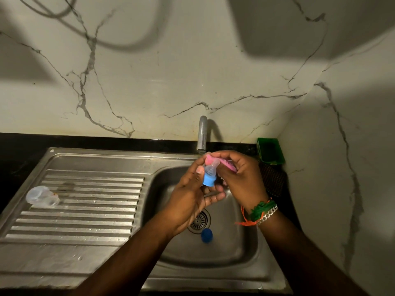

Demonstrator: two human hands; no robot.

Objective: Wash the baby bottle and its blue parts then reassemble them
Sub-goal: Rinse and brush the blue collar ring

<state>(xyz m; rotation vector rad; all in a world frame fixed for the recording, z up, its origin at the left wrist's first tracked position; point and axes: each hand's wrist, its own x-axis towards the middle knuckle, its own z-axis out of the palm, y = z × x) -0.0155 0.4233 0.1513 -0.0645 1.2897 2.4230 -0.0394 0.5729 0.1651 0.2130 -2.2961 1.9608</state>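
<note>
Over the sink basin (241, 248), my left hand (192, 195) holds the blue collar with its clear teat (209, 178), thumb against the collar's side. My right hand (241, 180) grips a pink sponge (226, 164) and presses it against the teat's tip. A blue cap (207, 235) lies in the basin next to the drain (199, 221). The clear baby bottle (42, 197) lies on its side at the left of the ribbed drainboard (89, 212).
A steel tap (202, 134) stands behind the basin, its spout just above my hands. A green holder (271, 151) sits in the back right corner, with a dark scrub pad (273, 180) below it. Marble walls close in behind and on the right.
</note>
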